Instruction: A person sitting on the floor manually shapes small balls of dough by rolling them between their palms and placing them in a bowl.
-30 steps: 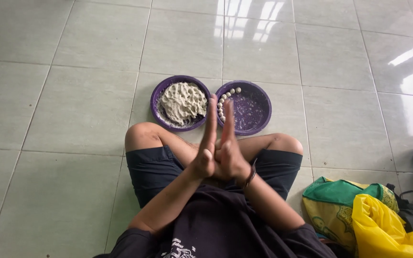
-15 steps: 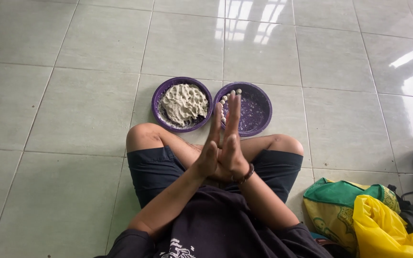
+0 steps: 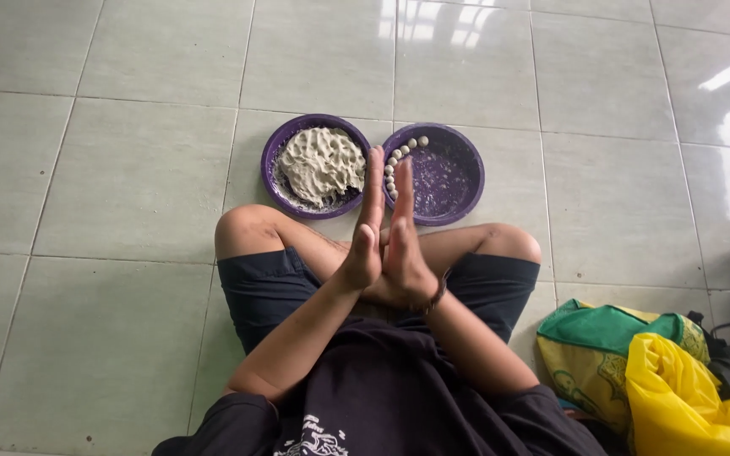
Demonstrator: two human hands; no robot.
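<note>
1. Pale green glossy floor tiles (image 3: 128,169) fill the head view, with window glare on the far right.
2. A person sits cross-legged on them, bare knees out to left and right.
3. The left hand (image 3: 363,245) and right hand (image 3: 405,253) are pressed palm to palm, fingers straight and pointing far; whether anything lies between the palms cannot be told.
4. Just beyond the fingertips sit two purple bowls, touching side by side.
5. The left bowl (image 3: 274,156) holds a mound of pale dough (image 3: 321,165).
6. The right bowl (image 3: 466,173) holds a curved row of small dough balls (image 3: 399,160) along its near-left rim.
7. A green bag (image 3: 610,338) and a yellow bag (image 3: 686,405) lie at the near right.
</note>
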